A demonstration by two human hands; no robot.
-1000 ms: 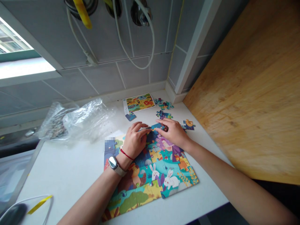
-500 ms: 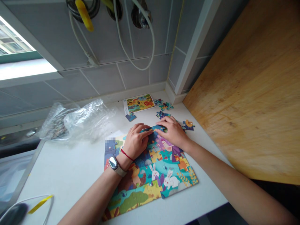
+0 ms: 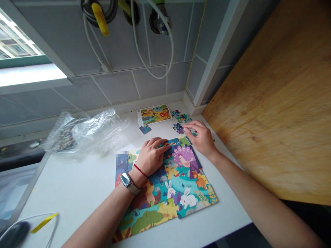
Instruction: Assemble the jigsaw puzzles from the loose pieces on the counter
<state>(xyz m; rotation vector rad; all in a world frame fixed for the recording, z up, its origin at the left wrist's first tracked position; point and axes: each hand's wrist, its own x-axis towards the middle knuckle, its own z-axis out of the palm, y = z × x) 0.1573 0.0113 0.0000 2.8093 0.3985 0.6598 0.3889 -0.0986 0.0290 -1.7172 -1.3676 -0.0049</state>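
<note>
I see my left hand (image 3: 152, 156) lying palm down on the upper part of the jigsaw puzzle (image 3: 165, 187), fingers loosely spread and flat, holding nothing, its fingertips pressing near the puzzle's far edge beside the peacock picture. The puzzle sits on the white counter (image 3: 77, 186), close to the counter's near edge and toward its right side, mostly assembled, with 2 white rabbits showing in its lower right part. My right hand (image 3: 203, 137) is off the puzzle's far right corner, fingers curled and pinched together over a loose puzzle piece (image 3: 180, 128) near the counter's far right corner; I cannot tell whether the fingers actually grip the piece or only touch it. A few more loose pieces (image 3: 181, 116) lie just beyond it, by the wall corner. A small reference card (image 3: 154, 114) rests at the counter's far edge, with 1 dark blue piece (image 3: 145, 129) just in front of it. A crumpled clear plastic bag (image 3: 85, 132) lies along the far edge toward the left. A wooden board (image 3: 271, 103) borders the counter's right edge.
</note>
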